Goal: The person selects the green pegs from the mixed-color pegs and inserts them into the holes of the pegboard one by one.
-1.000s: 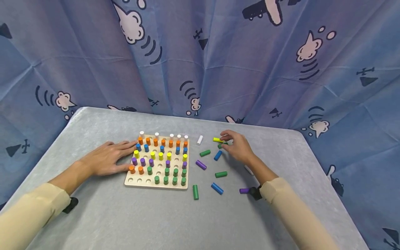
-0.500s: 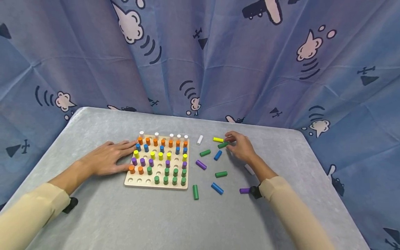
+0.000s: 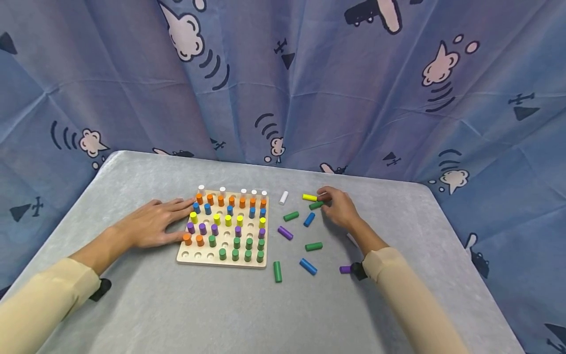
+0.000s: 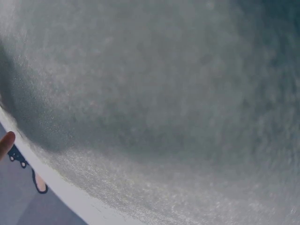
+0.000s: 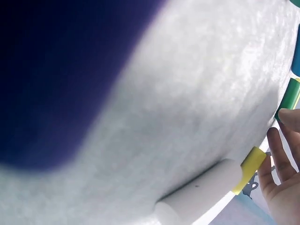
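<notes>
My left hand [image 3: 152,223] rests at the left side of the wooden pegboard [image 3: 194,262], fingers spread along its edge. In the left wrist view only one fingertip [image 4: 6,142] shows. White, orange, blue, yellow, purple and green pegs stand in rows in the board. My right hand [image 3: 340,208] is low over the table, thumb and fingers apart, beside the right end of a lying green peg [image 3: 316,205]. In the right wrist view the thumb [image 5: 288,118] overlaps that peg's end. A yellow peg [image 3: 309,197] lies just behind it. Another yellow peg [image 5: 251,168] shows beside the fingers.
Loose pegs lie right of the board: a white peg [image 3: 283,198], purple peg [image 3: 285,233], blue peg [image 3: 308,266], green peg [image 3: 277,271] and several others. A second purple peg [image 3: 345,270] lies by the right wrist. A patterned curtain [image 3: 283,88] hangs behind the table.
My right hand has drawn slightly to the right, uncovering more of the green and yellow pegs, which stay in place. My left hand stays at the board.
</notes>
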A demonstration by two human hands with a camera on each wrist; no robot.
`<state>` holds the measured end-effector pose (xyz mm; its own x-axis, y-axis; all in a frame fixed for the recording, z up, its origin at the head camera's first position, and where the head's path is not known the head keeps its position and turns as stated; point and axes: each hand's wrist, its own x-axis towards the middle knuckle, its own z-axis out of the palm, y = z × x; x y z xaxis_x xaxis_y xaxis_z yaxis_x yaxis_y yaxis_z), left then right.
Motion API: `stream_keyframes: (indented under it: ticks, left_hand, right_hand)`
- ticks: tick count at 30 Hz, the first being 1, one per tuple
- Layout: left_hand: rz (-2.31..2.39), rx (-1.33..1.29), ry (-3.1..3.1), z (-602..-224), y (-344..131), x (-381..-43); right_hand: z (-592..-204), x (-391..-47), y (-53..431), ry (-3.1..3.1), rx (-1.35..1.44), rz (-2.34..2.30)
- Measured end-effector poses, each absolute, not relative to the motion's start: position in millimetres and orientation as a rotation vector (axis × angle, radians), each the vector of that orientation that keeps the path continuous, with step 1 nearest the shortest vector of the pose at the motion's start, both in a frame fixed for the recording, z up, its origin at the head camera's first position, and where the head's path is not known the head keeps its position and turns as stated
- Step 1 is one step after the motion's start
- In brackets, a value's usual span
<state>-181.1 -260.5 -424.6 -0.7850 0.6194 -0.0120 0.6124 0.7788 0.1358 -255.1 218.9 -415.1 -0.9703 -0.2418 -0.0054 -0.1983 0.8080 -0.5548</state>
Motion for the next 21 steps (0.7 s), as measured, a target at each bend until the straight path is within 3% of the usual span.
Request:
stream_keyframes:
  ticks: [21]
  left_hand:
    - [0.197, 1.006, 2.906, -422.8, -259.4, -179.4]
  right_hand:
    - [-409.6, -253.6, 223.5, 2.927, -0.359, -0.794]
